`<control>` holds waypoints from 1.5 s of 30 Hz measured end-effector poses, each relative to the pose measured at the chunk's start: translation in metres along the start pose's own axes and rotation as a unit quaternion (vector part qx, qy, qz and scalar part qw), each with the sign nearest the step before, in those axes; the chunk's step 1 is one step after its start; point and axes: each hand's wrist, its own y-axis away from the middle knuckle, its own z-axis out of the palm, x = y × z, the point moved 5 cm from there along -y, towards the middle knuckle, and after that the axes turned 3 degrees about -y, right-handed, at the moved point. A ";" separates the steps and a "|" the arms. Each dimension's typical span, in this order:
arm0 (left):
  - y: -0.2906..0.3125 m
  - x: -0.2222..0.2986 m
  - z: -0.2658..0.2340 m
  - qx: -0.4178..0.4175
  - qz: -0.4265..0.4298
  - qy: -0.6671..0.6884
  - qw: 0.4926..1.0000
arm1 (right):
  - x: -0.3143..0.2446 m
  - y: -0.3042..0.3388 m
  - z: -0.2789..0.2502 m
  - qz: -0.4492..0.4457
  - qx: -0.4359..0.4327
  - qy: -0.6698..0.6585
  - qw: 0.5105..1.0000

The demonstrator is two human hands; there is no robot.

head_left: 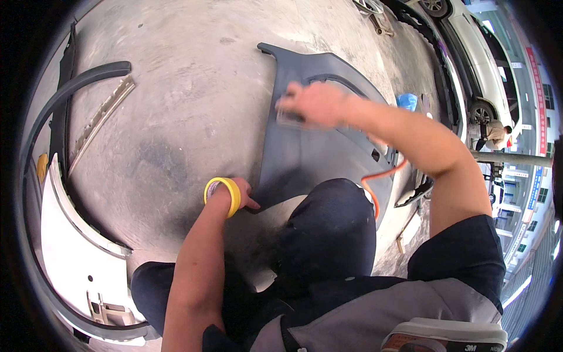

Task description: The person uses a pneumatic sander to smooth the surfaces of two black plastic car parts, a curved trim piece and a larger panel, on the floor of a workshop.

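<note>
A dark grey car fender lies on the concrete floor in front of my bent knee. At its lower left corner is my left hand, its fingers curled at the edge and pressing on it. A roll of yellow tape sits around my left wrist like a bracelet. Over the fender's upper part, my right hand is closed around a flat greyish object; both are smeared by motion. I cannot make out the object's kind, nor whether it touches the surface.
An orange hose curves over the fender's right side. On the left are a white car panel, a black curved trim strip and a narrow pale strip. Blue plastic lies farther right; a white car and another person are beyond.
</note>
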 end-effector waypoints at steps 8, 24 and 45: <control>-0.004 -0.009 0.005 0.058 0.013 0.019 0.998 | -0.075 -0.044 0.016 -0.057 0.016 -0.016 0.998; 0.003 -0.009 0.008 0.067 -0.001 0.039 0.997 | -0.110 -0.027 0.023 -0.106 -0.017 -0.047 0.993; 0.014 0.001 -0.001 0.059 -0.046 0.065 0.995 | 0.092 -0.037 -0.017 0.159 0.117 -0.095 0.976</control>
